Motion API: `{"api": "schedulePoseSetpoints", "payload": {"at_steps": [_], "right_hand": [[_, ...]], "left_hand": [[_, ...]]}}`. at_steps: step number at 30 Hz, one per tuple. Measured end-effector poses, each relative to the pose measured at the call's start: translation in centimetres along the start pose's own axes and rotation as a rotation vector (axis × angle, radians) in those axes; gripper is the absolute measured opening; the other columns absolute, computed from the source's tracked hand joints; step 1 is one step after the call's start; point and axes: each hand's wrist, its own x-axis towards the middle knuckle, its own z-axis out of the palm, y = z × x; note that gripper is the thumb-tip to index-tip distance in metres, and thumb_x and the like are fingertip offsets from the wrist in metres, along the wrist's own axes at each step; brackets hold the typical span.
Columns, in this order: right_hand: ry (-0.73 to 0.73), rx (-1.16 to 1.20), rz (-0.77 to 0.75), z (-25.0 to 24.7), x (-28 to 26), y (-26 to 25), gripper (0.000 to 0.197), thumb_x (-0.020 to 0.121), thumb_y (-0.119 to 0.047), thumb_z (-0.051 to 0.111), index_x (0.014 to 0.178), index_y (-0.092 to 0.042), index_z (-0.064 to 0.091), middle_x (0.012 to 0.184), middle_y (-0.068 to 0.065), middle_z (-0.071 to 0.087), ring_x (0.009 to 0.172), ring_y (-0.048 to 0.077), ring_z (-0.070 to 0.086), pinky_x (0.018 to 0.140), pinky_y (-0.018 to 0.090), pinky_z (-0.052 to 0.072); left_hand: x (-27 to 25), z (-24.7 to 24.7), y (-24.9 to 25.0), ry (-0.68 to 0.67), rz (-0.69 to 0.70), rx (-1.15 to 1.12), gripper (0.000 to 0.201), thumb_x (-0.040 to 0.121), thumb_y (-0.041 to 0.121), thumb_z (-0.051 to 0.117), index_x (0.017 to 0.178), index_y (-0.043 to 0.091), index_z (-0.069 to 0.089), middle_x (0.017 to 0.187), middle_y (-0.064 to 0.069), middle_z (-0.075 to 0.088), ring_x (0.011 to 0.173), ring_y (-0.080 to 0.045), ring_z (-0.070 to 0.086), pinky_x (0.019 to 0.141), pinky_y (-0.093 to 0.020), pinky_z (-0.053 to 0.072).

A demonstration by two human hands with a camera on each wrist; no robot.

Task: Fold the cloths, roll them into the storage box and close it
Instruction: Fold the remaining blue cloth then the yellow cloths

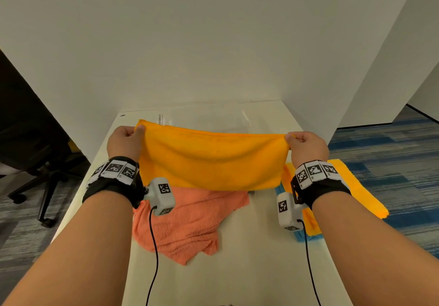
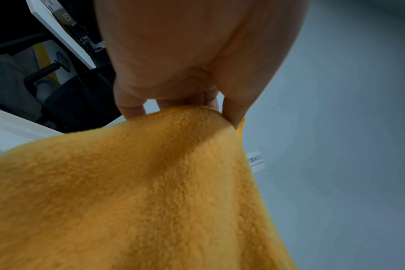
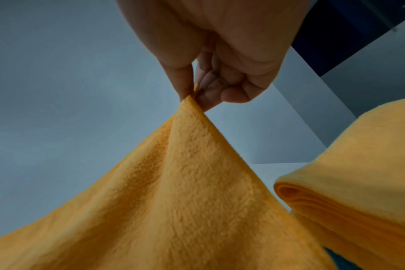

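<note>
Folding looks barely half done: near the worktop's (image 1: 249, 246) front a crumpled salmon terry cloth (image 1: 187, 225) lies unfolded, at its right edge a folded yellow fleece cloth (image 1: 356, 187) rests on a blue one (image 1: 299, 236), and the clear plastic storage box (image 1: 213, 119) waits at the far edge. Above them the orange fleece cloth (image 1: 213, 160) hangs doubled and taut, left hand (image 1: 124, 143) and right hand (image 1: 306, 145) each pinching a top corner between thumb and curled fingers (image 3: 210, 96)

Held cloth (image 1: 211, 160): showing plain orange-yellow. Crumpled cloth (image 1: 185, 225): showing salmon pink. Folded cloths (image 1: 356, 187): showing yellow over blue (image 1: 299, 236). Desk (image 1: 249, 258): showing white. Carpet (image 1: 384, 144): showing blue-grey streaks.
</note>
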Motion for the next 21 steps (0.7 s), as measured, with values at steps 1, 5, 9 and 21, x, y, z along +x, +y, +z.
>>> {"api": "schedulePoseSetpoints", "payload": {"at_steps": [1,5,9,21], "right_hand": [[-0.003,0.001,0.005,0.0,0.0,-0.1,0.02,0.092,-0.028,0.059,0.105,-0.019,0.07,0.103,0.001,0.069,0.085,0.013,0.054,0.075,0.025,0.038],[-0.022,0.007,0.029,0.2,-0.1,-0.9,0.02,0.09,-0.031,0.06,0.104,-0.019,0.069,0.104,0.002,0.069,0.087,0.018,0.057,0.075,0.027,0.04],[-0.072,0.075,0.008,1.2,-0.6,-2.6,0.023,0.086,-0.031,0.065,0.104,-0.016,0.065,0.099,0.003,0.068,0.09,0.022,0.064,0.077,0.03,0.048],[-0.465,0.263,-0.134,3.8,-4.4,-6.8,0.01,0.084,-0.017,0.071,0.081,-0.021,0.062,0.077,0.001,0.068,0.073,0.02,0.067,0.078,0.041,0.059]], "left_hand": [[0.0,0.0,0.0,-0.007,-0.01,0.009,0.036,0.095,0.035,0.05,0.11,0.005,0.061,0.104,-0.015,0.062,0.099,-0.033,0.058,0.08,-0.036,0.042],[-0.3,0.3,0.2,-0.045,-0.063,-0.016,0.027,0.094,0.032,0.049,0.073,0.015,0.048,0.068,-0.003,0.046,0.076,-0.026,0.047,0.067,-0.031,0.039],[-1.8,1.4,1.5,-0.147,-0.02,-0.046,0.025,0.09,0.034,0.055,0.072,0.018,0.048,0.07,-0.002,0.047,0.072,-0.024,0.047,0.065,-0.036,0.042],[-7.0,5.7,5.6,-0.659,0.131,-0.199,0.014,0.084,0.025,0.072,0.083,0.018,0.06,0.091,-0.012,0.066,0.084,-0.026,0.064,0.075,-0.043,0.058]]}}
